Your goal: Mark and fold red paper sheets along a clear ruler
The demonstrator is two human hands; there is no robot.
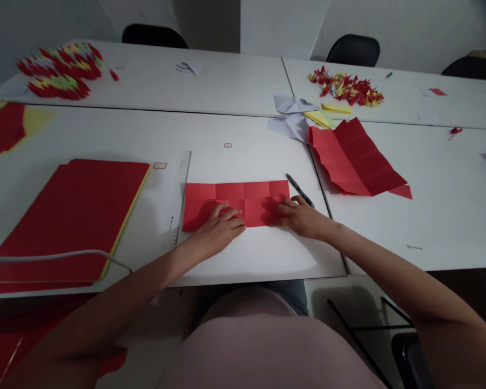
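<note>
A creased red paper sheet (237,205) lies flat on the white table (247,265), its folds dividing it into panels. The left hand (218,227) and right hand (302,217) rest open on it, grasping nothing, their spread fingers seemingly pressing the stiff paper down against its creases. A steel ruler (181,197) lies along its left edge, a black pen (298,190) just beyond the right hand, and a pleated red sheet (354,156) farther right.
</note>
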